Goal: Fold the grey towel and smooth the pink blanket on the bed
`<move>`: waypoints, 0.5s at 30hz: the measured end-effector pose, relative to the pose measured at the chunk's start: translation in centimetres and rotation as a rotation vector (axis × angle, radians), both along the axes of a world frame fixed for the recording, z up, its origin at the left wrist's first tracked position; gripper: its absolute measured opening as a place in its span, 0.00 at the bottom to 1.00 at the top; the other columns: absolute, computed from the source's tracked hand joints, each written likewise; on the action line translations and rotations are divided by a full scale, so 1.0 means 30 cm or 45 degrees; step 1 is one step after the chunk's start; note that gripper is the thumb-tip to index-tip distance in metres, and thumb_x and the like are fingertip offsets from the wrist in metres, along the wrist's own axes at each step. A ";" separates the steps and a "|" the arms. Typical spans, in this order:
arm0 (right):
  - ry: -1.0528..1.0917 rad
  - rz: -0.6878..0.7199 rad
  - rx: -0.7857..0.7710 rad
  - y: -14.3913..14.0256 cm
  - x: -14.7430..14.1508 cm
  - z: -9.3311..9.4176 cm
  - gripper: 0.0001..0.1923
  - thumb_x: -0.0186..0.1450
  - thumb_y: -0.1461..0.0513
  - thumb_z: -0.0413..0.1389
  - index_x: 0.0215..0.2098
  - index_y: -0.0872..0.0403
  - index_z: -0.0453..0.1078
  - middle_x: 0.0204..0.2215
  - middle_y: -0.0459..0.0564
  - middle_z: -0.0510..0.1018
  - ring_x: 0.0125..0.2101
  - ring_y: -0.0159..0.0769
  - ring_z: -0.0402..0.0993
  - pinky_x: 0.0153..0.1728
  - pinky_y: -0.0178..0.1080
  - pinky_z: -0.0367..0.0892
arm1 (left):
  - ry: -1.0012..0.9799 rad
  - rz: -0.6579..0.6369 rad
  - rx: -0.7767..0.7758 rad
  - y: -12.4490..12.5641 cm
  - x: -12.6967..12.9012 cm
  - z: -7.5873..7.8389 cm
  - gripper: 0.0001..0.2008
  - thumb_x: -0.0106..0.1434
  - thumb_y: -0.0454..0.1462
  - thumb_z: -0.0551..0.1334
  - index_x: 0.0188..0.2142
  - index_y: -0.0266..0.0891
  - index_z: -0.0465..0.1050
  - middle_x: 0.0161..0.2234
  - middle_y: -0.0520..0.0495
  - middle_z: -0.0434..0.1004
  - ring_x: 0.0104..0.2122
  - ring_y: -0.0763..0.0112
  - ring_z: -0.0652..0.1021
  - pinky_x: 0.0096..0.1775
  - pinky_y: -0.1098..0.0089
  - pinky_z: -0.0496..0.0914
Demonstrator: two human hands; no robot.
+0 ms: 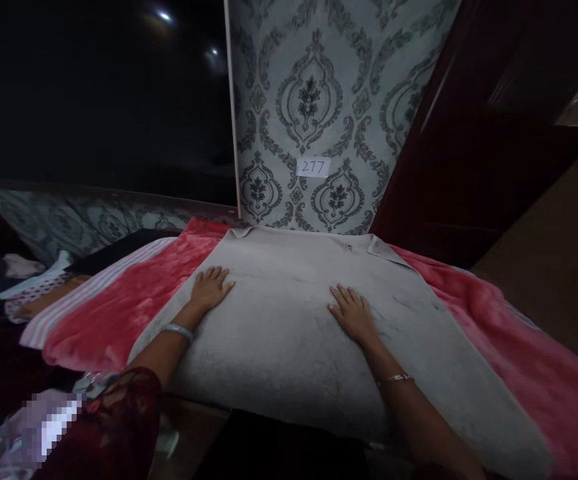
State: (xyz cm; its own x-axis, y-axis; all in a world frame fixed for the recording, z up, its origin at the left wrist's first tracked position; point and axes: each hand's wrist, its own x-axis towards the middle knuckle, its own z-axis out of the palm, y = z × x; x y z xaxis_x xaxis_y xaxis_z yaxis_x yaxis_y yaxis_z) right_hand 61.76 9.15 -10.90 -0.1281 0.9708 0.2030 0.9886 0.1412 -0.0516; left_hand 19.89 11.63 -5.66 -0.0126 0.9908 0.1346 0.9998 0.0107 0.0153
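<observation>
A grey garment (289, 313) with a collar at its far end lies spread flat over a pink fleece blanket (119, 313). My left hand (211, 288) rests palm down on the garment's left edge, fingers apart, with a bangle on the wrist. Palm down on the middle of the garment is my right hand (353, 313), fingers stretched forward, also with a thin bangle. Neither hand holds anything.
Patterned grey wallpaper (313, 100) with a small label reading 277 (313, 167) rises behind the blanket. A dark window (99, 93) is at the left, dark wood furniture (493, 133) at the right. Loose clothes (29, 280) lie at the far left.
</observation>
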 end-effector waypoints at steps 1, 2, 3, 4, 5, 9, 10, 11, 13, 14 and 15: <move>0.000 0.000 0.004 0.003 0.002 -0.007 0.30 0.75 0.49 0.40 0.72 0.45 0.52 0.72 0.48 0.54 0.70 0.46 0.48 0.66 0.56 0.48 | -0.008 0.057 0.009 -0.004 -0.034 0.003 0.32 0.72 0.50 0.47 0.69 0.38 0.57 0.71 0.37 0.55 0.70 0.50 0.56 0.67 0.44 0.51; 0.000 0.000 0.005 0.006 0.005 -0.014 0.30 0.75 0.49 0.41 0.72 0.45 0.53 0.72 0.48 0.54 0.70 0.46 0.48 0.66 0.56 0.48 | -0.035 0.119 0.018 -0.008 -0.064 0.006 0.31 0.72 0.50 0.47 0.69 0.38 0.58 0.71 0.37 0.55 0.70 0.49 0.57 0.66 0.42 0.51; 0.000 -0.002 0.007 0.009 0.007 -0.021 0.30 0.75 0.49 0.41 0.72 0.44 0.53 0.72 0.48 0.54 0.70 0.46 0.48 0.66 0.56 0.48 | -0.074 0.181 0.031 -0.012 -0.090 0.007 0.31 0.72 0.49 0.47 0.68 0.37 0.59 0.70 0.36 0.56 0.69 0.48 0.57 0.66 0.41 0.52; 0.000 -0.003 0.010 0.012 0.008 -0.026 0.30 0.75 0.49 0.40 0.72 0.44 0.53 0.72 0.48 0.54 0.70 0.46 0.48 0.66 0.56 0.48 | -0.118 0.237 0.047 -0.015 -0.110 0.009 0.30 0.72 0.47 0.47 0.68 0.37 0.60 0.70 0.34 0.57 0.69 0.48 0.58 0.65 0.41 0.52; 0.001 -0.005 0.012 0.015 0.010 -0.031 0.30 0.75 0.49 0.40 0.72 0.44 0.53 0.72 0.48 0.54 0.70 0.46 0.48 0.66 0.56 0.48 | -0.159 0.282 0.061 -0.016 -0.126 0.010 0.29 0.72 0.45 0.47 0.67 0.36 0.62 0.69 0.33 0.59 0.68 0.48 0.59 0.65 0.41 0.53; -0.004 -0.005 0.016 0.023 0.012 -0.043 0.30 0.75 0.49 0.41 0.72 0.44 0.53 0.71 0.47 0.55 0.70 0.47 0.48 0.66 0.57 0.48 | -0.250 0.346 0.092 0.009 -0.159 0.020 0.24 0.71 0.39 0.50 0.62 0.37 0.69 0.64 0.31 0.67 0.65 0.47 0.66 0.63 0.43 0.58; -0.007 -0.004 0.019 0.023 0.012 -0.046 0.30 0.74 0.49 0.41 0.72 0.44 0.53 0.71 0.47 0.55 0.70 0.47 0.48 0.66 0.57 0.48 | -0.276 0.356 0.095 0.023 -0.166 0.025 0.23 0.70 0.38 0.51 0.60 0.36 0.71 0.62 0.31 0.70 0.64 0.46 0.67 0.62 0.44 0.59; -0.009 -0.002 0.027 0.024 0.012 -0.048 0.30 0.74 0.49 0.41 0.72 0.44 0.54 0.71 0.47 0.55 0.70 0.47 0.49 0.66 0.57 0.48 | -0.309 0.364 0.097 0.041 -0.173 0.031 0.22 0.69 0.37 0.53 0.58 0.36 0.73 0.60 0.31 0.72 0.62 0.46 0.68 0.61 0.46 0.61; -0.009 -0.003 0.047 0.025 0.012 -0.053 0.30 0.74 0.49 0.41 0.72 0.44 0.54 0.71 0.47 0.55 0.70 0.47 0.50 0.66 0.57 0.49 | -0.396 0.374 0.106 0.079 -0.191 0.042 0.21 0.66 0.35 0.55 0.57 0.35 0.73 0.57 0.32 0.75 0.59 0.49 0.73 0.58 0.53 0.66; -0.007 -0.004 0.058 0.025 0.013 -0.055 0.30 0.74 0.49 0.41 0.72 0.44 0.54 0.71 0.47 0.56 0.70 0.47 0.50 0.66 0.57 0.49 | -0.446 0.378 0.114 0.097 -0.201 0.047 0.22 0.66 0.35 0.56 0.58 0.34 0.72 0.56 0.33 0.76 0.57 0.52 0.75 0.56 0.57 0.68; -0.005 -0.003 0.067 0.026 0.013 -0.057 0.30 0.74 0.49 0.41 0.72 0.44 0.54 0.71 0.48 0.56 0.70 0.47 0.50 0.66 0.57 0.49 | -0.501 0.382 0.129 0.115 -0.211 0.050 0.23 0.65 0.34 0.57 0.59 0.34 0.71 0.55 0.34 0.77 0.54 0.55 0.77 0.53 0.62 0.70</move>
State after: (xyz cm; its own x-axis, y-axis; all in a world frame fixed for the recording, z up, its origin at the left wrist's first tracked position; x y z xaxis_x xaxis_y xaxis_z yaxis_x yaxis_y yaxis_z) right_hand 62.15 9.92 -12.61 -0.1270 0.9591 0.2530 0.9891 0.1416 -0.0403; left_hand 13.56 15.07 -4.15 -0.3640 0.9179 0.1579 0.8712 0.2756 0.4063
